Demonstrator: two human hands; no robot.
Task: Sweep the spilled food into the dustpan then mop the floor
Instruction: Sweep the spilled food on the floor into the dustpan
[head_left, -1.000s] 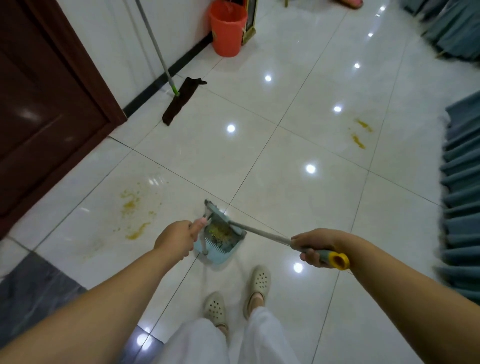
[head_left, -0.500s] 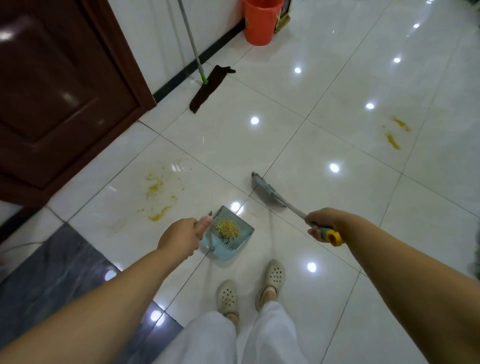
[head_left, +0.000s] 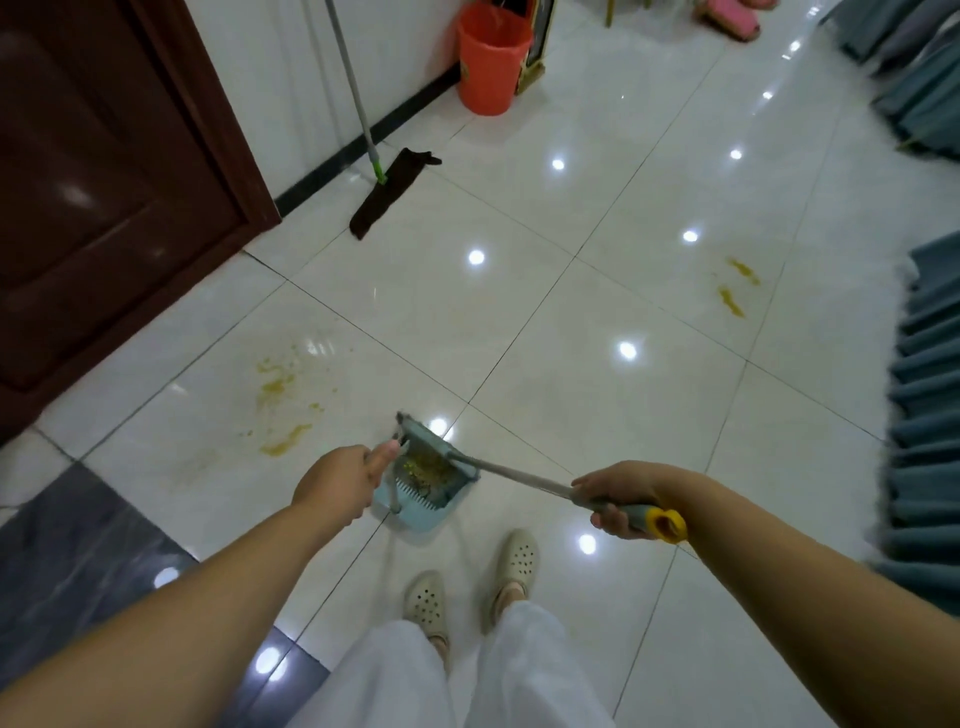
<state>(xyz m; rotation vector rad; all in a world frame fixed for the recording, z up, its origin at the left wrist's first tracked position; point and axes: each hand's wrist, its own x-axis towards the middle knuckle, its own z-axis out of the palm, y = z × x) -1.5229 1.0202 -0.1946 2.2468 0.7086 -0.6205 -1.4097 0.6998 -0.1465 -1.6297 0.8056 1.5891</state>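
A glossy white tiled floor (head_left: 597, 405) fills the view, seen from above by a person standing at 6 o'clock in pale trousers and perforated clogs. The tiles are hard, smooth and mirror-bright with lamp reflections, so wet residue could make them slippery underfoot.

At 11 o'clock a flat mop (head_left: 387, 193) with a metal pole and dark cloth pad leans against the wall, untouched. An orange plastic bucket (head_left: 491, 65) stands at 12 o'clock.

Near the centre, just ahead of the feet, sits a pale blue plastic dustpan (head_left: 415, 506), wedge-shaped with a comb of teeth along one edge, holding a heap of yellow crumbly food (head_left: 423, 467). The left hand (head_left: 340, 480) is closed on its upright handle. The right hand (head_left: 621, 496), at 4 o'clock, is wrapped round the broom's grey grip above a yellow end loop. The broom (head_left: 514, 473), thin metal shaft with a narrow head, rests over the pan's mouth.

Yellow smears (head_left: 278, 387) remain at 9 o'clock, and two more streaks (head_left: 735, 288) at 2 o'clock, well apart from the pan.

Likely risks: tilting the pan while lifting could tip crumbs back out; dragging bristles through the sticky smears may spread them rather than gather them.
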